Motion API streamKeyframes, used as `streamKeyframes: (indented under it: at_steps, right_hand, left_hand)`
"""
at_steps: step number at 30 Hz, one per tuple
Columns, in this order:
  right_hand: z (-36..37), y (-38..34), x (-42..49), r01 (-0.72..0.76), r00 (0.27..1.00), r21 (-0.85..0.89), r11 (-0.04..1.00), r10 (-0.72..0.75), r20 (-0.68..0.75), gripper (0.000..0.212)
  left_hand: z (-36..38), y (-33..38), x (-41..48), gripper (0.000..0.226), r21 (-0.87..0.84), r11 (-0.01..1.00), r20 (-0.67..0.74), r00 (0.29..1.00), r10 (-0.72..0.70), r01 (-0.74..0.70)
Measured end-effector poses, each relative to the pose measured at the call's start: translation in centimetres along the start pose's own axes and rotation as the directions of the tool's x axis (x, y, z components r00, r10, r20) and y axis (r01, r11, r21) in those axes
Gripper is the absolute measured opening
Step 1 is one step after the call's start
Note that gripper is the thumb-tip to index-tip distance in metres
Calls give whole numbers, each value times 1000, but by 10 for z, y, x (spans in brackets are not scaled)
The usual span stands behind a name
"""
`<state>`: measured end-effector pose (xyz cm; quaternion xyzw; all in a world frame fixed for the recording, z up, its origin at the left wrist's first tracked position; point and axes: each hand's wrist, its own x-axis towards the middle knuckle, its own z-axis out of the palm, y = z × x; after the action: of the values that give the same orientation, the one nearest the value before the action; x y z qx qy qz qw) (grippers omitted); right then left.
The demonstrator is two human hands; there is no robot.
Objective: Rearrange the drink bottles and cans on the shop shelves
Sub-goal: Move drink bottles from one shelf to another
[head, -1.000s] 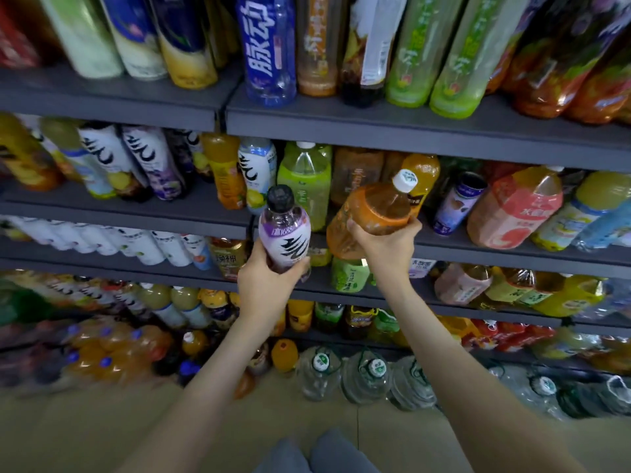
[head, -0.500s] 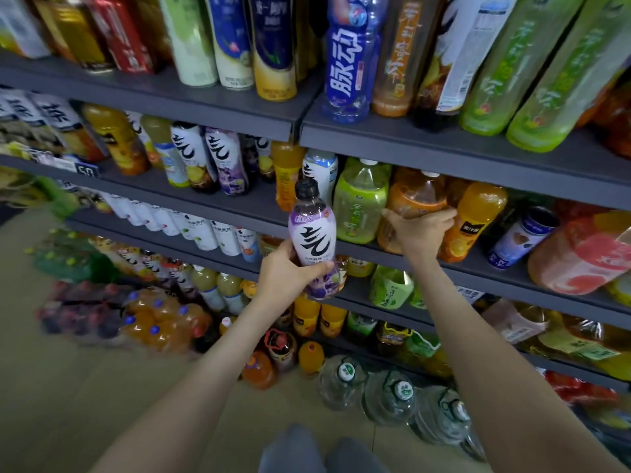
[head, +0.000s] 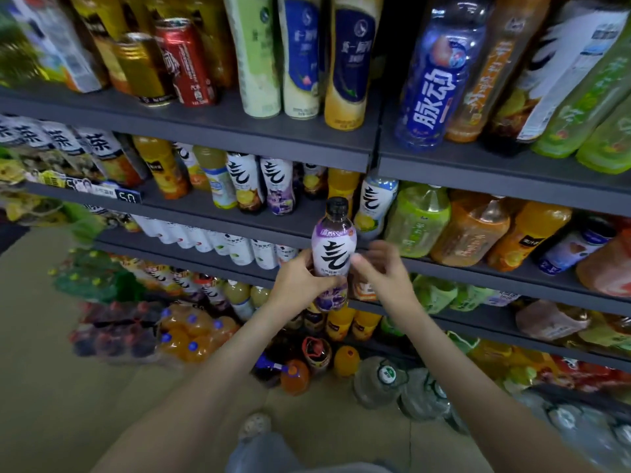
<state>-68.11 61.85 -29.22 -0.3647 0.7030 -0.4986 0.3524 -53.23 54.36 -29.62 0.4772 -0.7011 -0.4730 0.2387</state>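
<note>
My left hand [head: 300,285] grips a purple-and-white sparkling-water bottle [head: 334,247] with a black cap, upright in front of the second shelf's edge [head: 239,230]. My right hand [head: 386,271] is beside the bottle on its right, motion-blurred, fingers loosely spread, a fingertip close to or touching the label. The orange tea bottle [head: 469,230] stands on the second shelf between a green tea bottle [head: 418,220] and an orange juice bottle [head: 526,233]. Two matching white sparkling-water bottles [head: 263,186] stand further left on that shelf.
The top shelf [head: 273,134] carries cans, tall bottles and a blue bottle [head: 437,73]. Lower shelves hold rows of white and green bottles. Shrink-wrapped packs [head: 153,332] and large water jugs [head: 379,380] stand on the floor below. Open floor lies at the lower left.
My right hand set the orange tea bottle on the second shelf, let go and came back beside the purple bottle. The view swung left and up.
</note>
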Motion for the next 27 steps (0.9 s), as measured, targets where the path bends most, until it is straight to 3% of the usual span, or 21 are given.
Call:
streamKeyframes:
  at_steps: [2,6,15,17,20,22,27]
  right_hand:
    - [39,-13,1,15,988,-45,999,-8,152,53]
    - [102,-38,10,12,988,-73,997,-1,155,60]
    - [173,-51,30,5,992,-159,987,-25,-125,59]
    - [176,-45,35,-17,983,-177,984,-16,-185,58]
    - [175,-26,48,-29,958,-171,985,-21,-284,58]
    - [174,-13,56,2,936,-148,989,-54,-347,59]
    - [175,10,75,101,881,-77,992,-126,-455,52]
  left_hand:
    - [-31,-9,8,36,44,999,50,999,8,-10]
    - [-91,-27,29,46,201,972,148,985,88,-117]
    - [-155,-58,86,78,200,962,414,906,87,-184]
    - [-161,-68,109,92,299,942,341,939,42,-151]
    - [-162,-86,143,75,306,943,-6,990,144,-135]
    - [-156,-92,158,65,246,954,-174,960,218,-172]
    - [-124,-97,186,60,171,959,-340,900,274,-227]
